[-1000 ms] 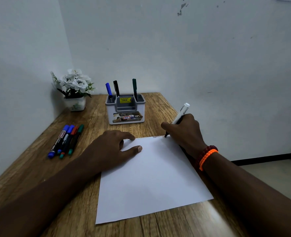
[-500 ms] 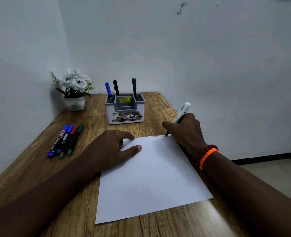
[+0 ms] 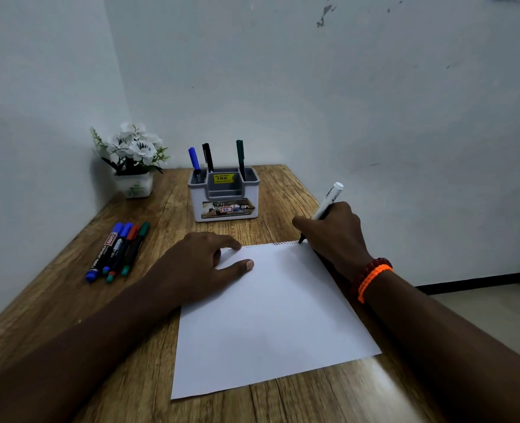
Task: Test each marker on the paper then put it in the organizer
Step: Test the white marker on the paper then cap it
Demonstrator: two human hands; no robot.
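Observation:
A white sheet of paper (image 3: pixel 271 312) lies on the wooden table (image 3: pixel 54 300). My right hand (image 3: pixel 335 236) grips an uncapped white marker (image 3: pixel 329 199), its black tip touching the paper's far right corner, where small scribbles run along the far edge. My left hand (image 3: pixel 197 267) rests flat on the paper's far left corner, thumb spread. A grey and white organizer (image 3: pixel 225 206) stands behind the paper with three markers upright in it. Several capped markers (image 3: pixel 118 251) lie side by side on the table to the left.
A small white pot of white flowers (image 3: pixel 133 166) sits in the far left corner. Walls close in on the left and behind. The table's right edge runs just beyond my right wrist, with floor below.
My right hand with the marker has crept slightly to the right along the paper's far edge. The left hand has not moved.

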